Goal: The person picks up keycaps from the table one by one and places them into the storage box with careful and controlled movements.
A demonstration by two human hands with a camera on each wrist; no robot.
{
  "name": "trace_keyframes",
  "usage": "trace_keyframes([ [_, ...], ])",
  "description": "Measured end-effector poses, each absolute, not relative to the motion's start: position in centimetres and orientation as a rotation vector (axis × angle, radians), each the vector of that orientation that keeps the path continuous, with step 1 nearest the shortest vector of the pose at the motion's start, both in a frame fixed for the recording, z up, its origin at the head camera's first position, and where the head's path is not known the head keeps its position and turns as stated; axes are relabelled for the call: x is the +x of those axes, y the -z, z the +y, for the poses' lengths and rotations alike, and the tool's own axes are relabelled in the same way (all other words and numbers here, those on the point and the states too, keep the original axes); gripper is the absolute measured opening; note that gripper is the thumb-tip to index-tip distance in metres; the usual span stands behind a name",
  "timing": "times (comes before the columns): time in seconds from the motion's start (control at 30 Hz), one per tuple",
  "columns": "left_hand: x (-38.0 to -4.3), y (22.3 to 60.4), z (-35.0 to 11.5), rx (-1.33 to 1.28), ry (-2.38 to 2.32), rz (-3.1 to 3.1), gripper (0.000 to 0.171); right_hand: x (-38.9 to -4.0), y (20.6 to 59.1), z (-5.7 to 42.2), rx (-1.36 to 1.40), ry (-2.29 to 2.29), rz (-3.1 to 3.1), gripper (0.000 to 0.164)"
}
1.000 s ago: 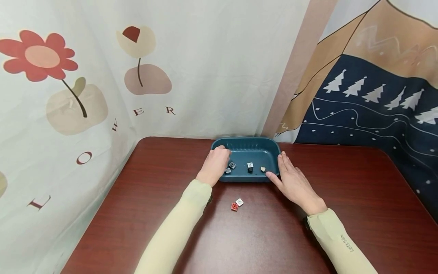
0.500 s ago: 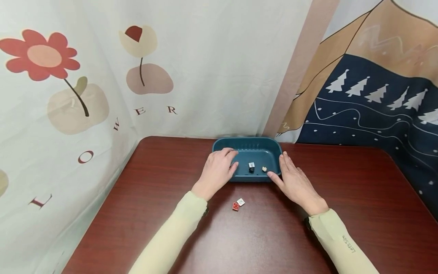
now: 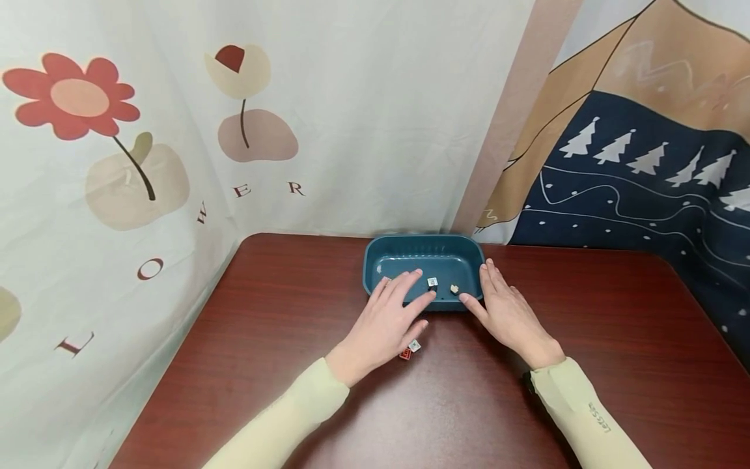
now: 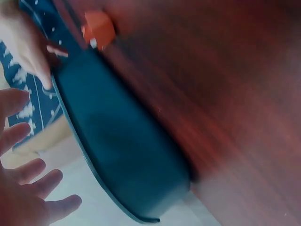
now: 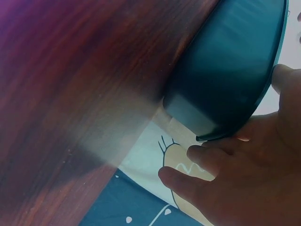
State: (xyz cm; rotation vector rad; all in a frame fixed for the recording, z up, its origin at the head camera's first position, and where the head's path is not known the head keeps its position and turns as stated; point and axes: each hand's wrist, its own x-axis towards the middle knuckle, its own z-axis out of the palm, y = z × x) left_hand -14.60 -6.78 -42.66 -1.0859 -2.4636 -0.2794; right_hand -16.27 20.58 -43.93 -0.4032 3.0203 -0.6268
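A dark teal rectangular bin point(image 3: 423, 247) stands on the table with several small pieces in it. My left hand point(image 3: 379, 326) hovers over its near left edge, fingers spread, holding nothing. Ahead of those fingertips a white-topped, dark-sided piece point(image 3: 432, 283) lies on the bin's floor, with a small cream piece point(image 3: 454, 288) to its right. The left hand hides the bin's near left part. My right hand point(image 3: 511, 320) rests against the right end, straight fingers along the outside and thumb at the front corner. In the right wrist view, the thumb point(image 5: 284, 77) touches the rim.
In front of the bin, a white square piece point(image 3: 414, 346) and a red square piece point(image 3: 405, 354) lie side by side, partly beneath the left hand in the head view. The brown table point(image 3: 480, 404) backs onto hanging printed cloths point(image 3: 375, 117).
My left hand has moved out of the bin's left side toward me and rightward, its fingers spreading. The right hand keeps its place at the bin's right end.
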Motion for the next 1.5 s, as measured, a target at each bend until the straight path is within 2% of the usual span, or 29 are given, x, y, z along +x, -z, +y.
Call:
trace_keyframes([
  [0.43,-11.9,44.2,-6.8,-1.277,0.023,-2.461,0.049,-16.2,43.9,20.5,-0.382,0.63,3.002,0.098],
  [0.9,-11.2,44.8,-7.8,-1.298,0.013,-2.573,0.043,-16.1,43.9,20.5,-0.377,0.644,2.993,0.099],
  [1.07,-11.1,45.2,-8.0,-1.273,-0.044,-2.579,0.035,-16.1,43.9,20.6,-0.381,0.642,2.994,0.099],
  [1.3,-11.1,45.3,-7.9,-1.256,-0.081,-2.595,0.009,-16.2,43.9,20.5,-0.368,0.64,2.983,0.099],
  [1.5,-11.0,45.2,-8.1,-1.299,-0.1,-2.616,0.014,-16.2,43.9,20.6,-0.374,0.642,2.98,0.099],
])
